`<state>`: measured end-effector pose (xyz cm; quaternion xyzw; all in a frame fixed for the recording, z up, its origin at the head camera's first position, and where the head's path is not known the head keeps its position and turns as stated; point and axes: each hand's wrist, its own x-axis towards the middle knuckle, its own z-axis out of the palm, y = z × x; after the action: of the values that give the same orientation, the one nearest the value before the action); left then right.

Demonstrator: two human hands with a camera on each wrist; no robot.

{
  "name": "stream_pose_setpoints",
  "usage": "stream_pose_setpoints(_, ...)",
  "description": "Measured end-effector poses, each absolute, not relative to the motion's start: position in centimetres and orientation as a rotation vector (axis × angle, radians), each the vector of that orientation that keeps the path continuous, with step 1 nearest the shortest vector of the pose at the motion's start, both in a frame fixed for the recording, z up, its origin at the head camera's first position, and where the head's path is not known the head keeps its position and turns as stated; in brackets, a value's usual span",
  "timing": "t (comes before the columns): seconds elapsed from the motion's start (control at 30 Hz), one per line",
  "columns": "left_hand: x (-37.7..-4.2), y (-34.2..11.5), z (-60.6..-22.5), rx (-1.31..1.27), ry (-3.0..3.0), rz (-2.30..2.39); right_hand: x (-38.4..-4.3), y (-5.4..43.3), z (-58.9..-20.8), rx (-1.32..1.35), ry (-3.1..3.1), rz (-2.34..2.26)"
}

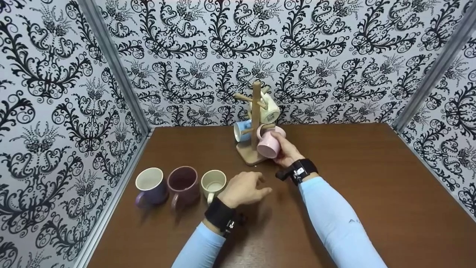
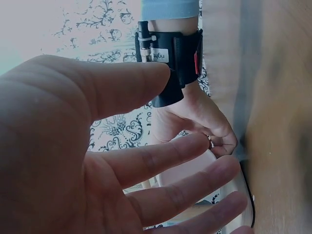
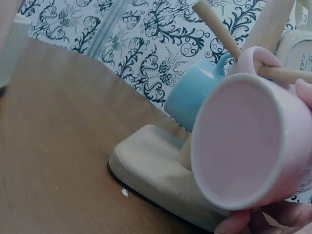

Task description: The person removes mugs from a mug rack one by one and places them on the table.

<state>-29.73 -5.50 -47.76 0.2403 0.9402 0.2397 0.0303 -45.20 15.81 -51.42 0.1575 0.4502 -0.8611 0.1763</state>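
Note:
My right hand (image 1: 288,150) grips a pink mug (image 1: 268,146) by its body, beside the wooden mug tree (image 1: 256,95). In the right wrist view, the pink mug's handle (image 3: 248,56) loops around a lower peg (image 3: 285,74), its base facing the camera. My left hand (image 1: 243,189) hovers over the table with fingers apart and holds nothing; a cream mug (image 1: 214,182) is nearest to it. A light blue mug (image 1: 242,131) hangs on the tree's left, and a cream-white mug (image 1: 270,111) hangs higher on the right.
A purple mug (image 1: 153,190) with a pale inside and a maroon mug (image 1: 185,188) stand upright in a row with the cream mug at the left of the brown table (image 1: 372,178). Patterned walls (image 1: 316,67) enclose the back and sides.

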Motion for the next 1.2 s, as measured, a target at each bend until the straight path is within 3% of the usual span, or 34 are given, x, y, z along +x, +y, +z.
stream_pose_setpoints(1.0, -29.0, -4.2, -48.2, 0.782, 2.909, 0.643, -45.0, 15.3, -50.4, 0.306, 0.972, -2.606)
stream_pose_setpoints(1.2, -29.0, -4.3, -48.3, 0.771, 2.906, 0.646, -45.0, 15.6, -50.3, 0.379, 1.012, -2.586)
